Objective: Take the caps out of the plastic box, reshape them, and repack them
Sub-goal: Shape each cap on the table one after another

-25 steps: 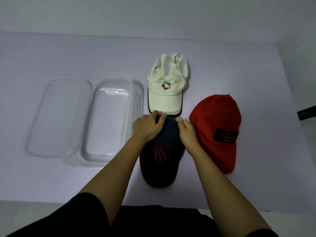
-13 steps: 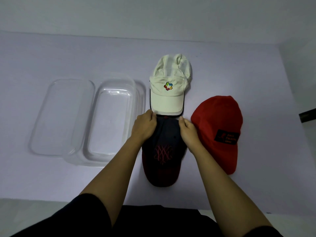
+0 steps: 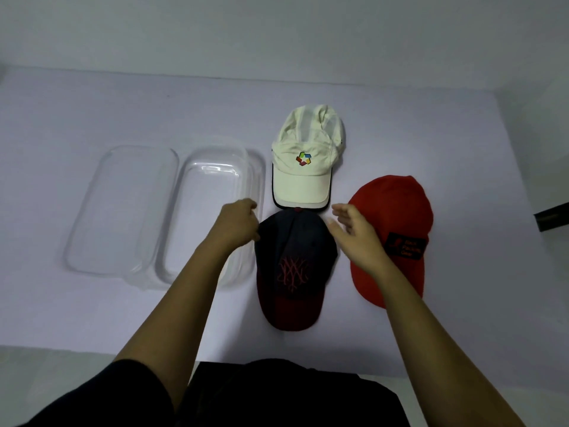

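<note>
Three caps lie on the pale table. A dark navy cap with a red brim and red stitching sits nearest me, its crown touching the brim of a cream cap with a coloured logo. A red cap with a black patch lies to the right. My left hand rests at the navy cap's left edge, fingers curled and touching the crown. My right hand hovers between the navy and red caps with fingers spread, holding nothing. The clear plastic box stands empty on the left.
The clear lid lies flat beside the box on its left. A wall rises behind the table. A dark object pokes in at the right edge. The table's front edge runs just above my dark clothing.
Both hands have come off the back of the navy cap's crown and moved apart. The left slid to the cap's left side and the right lifted away with fingers spread.
</note>
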The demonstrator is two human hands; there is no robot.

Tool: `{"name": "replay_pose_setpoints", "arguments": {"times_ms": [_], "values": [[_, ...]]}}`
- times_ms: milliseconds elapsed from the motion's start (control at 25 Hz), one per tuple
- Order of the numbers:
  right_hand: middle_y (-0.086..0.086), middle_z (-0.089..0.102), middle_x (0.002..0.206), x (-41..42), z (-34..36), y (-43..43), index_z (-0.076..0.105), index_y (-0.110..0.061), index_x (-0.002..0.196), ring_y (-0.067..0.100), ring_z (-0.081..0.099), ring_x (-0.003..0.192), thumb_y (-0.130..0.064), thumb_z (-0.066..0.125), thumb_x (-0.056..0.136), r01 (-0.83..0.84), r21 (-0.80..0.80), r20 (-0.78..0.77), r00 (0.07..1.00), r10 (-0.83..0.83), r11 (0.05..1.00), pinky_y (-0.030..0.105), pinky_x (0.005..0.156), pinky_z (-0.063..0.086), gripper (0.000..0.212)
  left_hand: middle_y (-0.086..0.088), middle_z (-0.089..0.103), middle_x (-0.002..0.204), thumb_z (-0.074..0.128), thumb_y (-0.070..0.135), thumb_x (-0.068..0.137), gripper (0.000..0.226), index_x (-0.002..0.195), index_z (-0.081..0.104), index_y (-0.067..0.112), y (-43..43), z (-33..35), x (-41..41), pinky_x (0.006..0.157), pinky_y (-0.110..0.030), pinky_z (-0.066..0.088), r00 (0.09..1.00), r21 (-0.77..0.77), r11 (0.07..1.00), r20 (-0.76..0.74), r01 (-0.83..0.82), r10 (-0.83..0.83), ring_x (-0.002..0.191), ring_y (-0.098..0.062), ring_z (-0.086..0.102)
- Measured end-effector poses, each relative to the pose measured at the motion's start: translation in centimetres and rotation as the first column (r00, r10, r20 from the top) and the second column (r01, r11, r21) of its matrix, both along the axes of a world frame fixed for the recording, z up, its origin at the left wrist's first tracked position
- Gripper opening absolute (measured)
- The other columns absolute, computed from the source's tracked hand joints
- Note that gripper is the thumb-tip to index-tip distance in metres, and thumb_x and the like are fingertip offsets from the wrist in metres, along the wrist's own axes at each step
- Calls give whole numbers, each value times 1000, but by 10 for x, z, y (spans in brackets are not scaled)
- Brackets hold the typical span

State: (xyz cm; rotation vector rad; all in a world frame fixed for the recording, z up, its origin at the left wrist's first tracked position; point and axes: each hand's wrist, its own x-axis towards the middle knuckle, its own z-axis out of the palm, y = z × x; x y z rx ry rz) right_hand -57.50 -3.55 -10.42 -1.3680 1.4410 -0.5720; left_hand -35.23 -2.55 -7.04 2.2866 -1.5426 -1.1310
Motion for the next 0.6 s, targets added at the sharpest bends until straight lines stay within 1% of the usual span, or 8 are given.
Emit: {"name": "replay_pose_setpoints", "arguments": {"times_ms": [80,120,240,320,400,440,520,600], "values": [[-5,39,140,4,-7,9,31,-19,142,10,36,129,-36,68,82,-83,102,18,996,82,991,28,105,34,73,-18,47,141,59,2,86,55,138,41,0,5,-6,-5,101,-39,45,990,186,977,73,105,-120,118,-32,56],[-5,36,142,6,-9,12,24,-19,144,11,34,131,-38,72,78,-132,116,12,991,131,984,31,108,33,84,-19,49,138,62,0,84,55,136,43,-1,8,-9,-8,101,-40,45,990,219,970,63,107,-124,118,-33,55],[2,28,151,11,-9,17,17,-21,147,19,32,137,-41,77,71,-192,97,-61,978,199,977,40,112,33,98,-24,60,119,55,-5,85,37,121,53,-3,12,-13,-14,91,-44,52,999,162,987,24,20,-24,103,-35,63],[-1,23,152,6,0,19,17,-25,147,15,27,138,-43,74,74,-155,36,-78,984,158,987,37,112,31,95,-23,59,121,48,-2,88,34,123,51,-3,15,-9,-14,90,-40,51,993,77,997,114,10,-19,102,-34,62],[-6,29,146,-11,14,22,26,-23,145,7,30,132,-37,70,80,-7,-147,-6,1000,6,989,25,106,32,79,-21,54,128,45,1,92,39,131,46,-1,18,2,-16,93,-37,44,980,-62,998,197,-11,23,113,-34,56],[-7,34,141,-23,19,26,32,-21,142,5,34,129,-32,68,83,117,-245,28,993,-113,963,21,103,32,70,-19,55,130,44,2,94,40,133,46,0,20,8,-21,96,-37,42,981,-149,988,180,-43,70,116,-33,54],[-3,44,135,-50,15,37,41,-17,135,8,43,122,-28,63,87,390,-319,78,919,-386,864,22,101,37,53,-16,60,127,44,5,94,36,129,53,5,27,17,-42,100,-37,45,991,-279,952,16,-122,132,111,-30,60],[10,47,132,-72,-6,51,44,-10,130,19,47,120,-30,59,87,606,-260,11,781,-625,752,34,102,41,50,-11,65,123,46,9,93,34,124,59,9,40,12,-77,100,-35,47,984,-279,957,-177,-80,31,105,-26,64]]}}
